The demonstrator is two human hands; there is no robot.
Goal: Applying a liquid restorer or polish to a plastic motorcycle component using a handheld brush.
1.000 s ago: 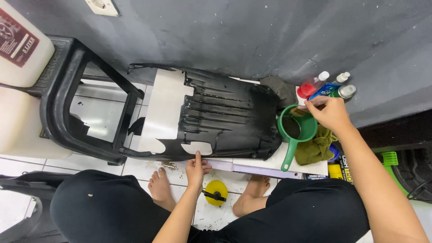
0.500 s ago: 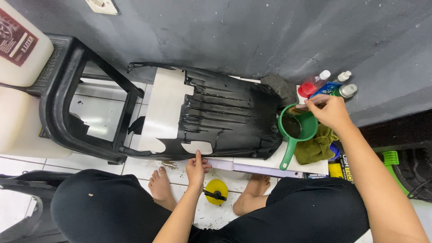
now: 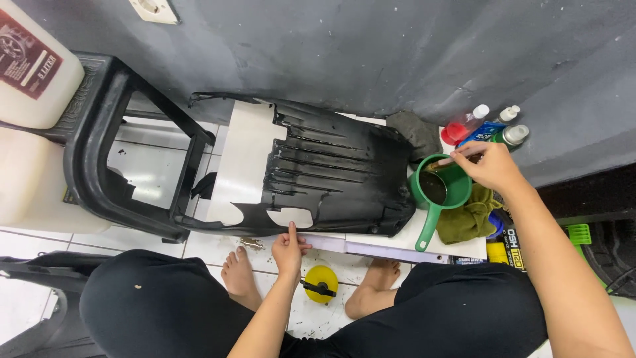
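The black plastic panel [image 3: 331, 172] is laid flat on the tiled floor [image 3: 218, 248] against the grey wall [image 3: 344, 46], partly masked by a white sheet [image 3: 242, 159]. The left hand [image 3: 289, 248] is pressed on the panel's near edge, index finger extended, with nothing grasped. The right hand [image 3: 491, 166] is clenched in a pinching grip on a thin brush handle [image 3: 452, 159] over the green scoop [image 3: 440, 189], which stands just beside the panel's right end. Small bottles [image 3: 493, 129] are grouped against the wall behind the scoop.

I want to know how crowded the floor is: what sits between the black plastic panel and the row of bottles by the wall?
In the head view, a green scoop of dark liquid and a dark rag lie between the black plastic panel and the bottles.
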